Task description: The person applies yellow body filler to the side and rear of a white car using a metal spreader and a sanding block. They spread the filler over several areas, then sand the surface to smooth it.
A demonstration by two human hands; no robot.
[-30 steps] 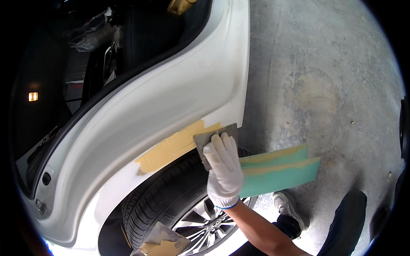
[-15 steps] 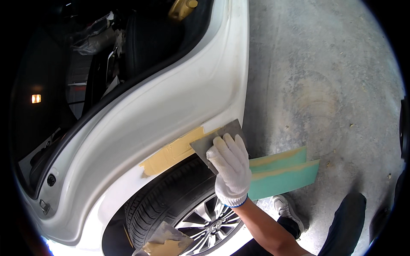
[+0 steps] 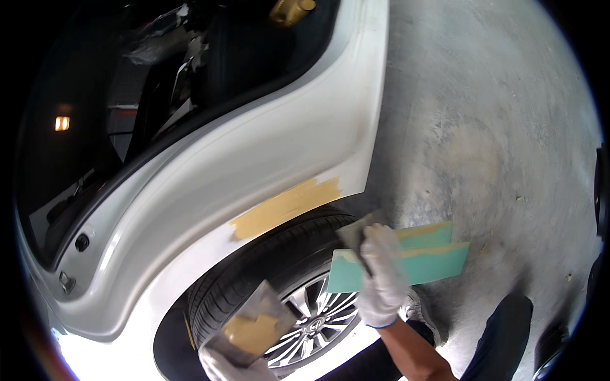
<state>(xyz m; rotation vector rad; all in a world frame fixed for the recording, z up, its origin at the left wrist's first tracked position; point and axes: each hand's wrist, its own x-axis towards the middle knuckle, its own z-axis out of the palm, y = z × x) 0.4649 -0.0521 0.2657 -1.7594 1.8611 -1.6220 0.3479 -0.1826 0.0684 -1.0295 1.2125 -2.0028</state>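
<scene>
My gloved right hand [image 3: 384, 273] is closed on a grey flat spreader [image 3: 352, 230], blurred, over two green strips [image 3: 432, 263] streaked with yellow paste, beside the wheel. My gloved left hand [image 3: 219, 363] enters at the lower edge, gripping a grey square plate [image 3: 262, 298] with a mound of yellow putty [image 3: 250, 332] on it. A band of smoothed yellow filler [image 3: 286, 206] runs along the lower edge of the white car panel [image 3: 292, 133], just above the black tyre [image 3: 229, 276].
The grey concrete floor [image 3: 476, 114] stretches to the right. My shoe [image 3: 424, 317] and dark-trousered legs [image 3: 495, 340] are at the lower right, near the wheel rim [image 3: 314, 325]. Dark glass [image 3: 76, 165] fills the upper left, with a small yellow object [image 3: 292, 9] at top.
My right hand and spreader have left the panel, moving right and down, uncovering the filler band. The left hand's plate has risen into fuller view, now showing that glove.
</scene>
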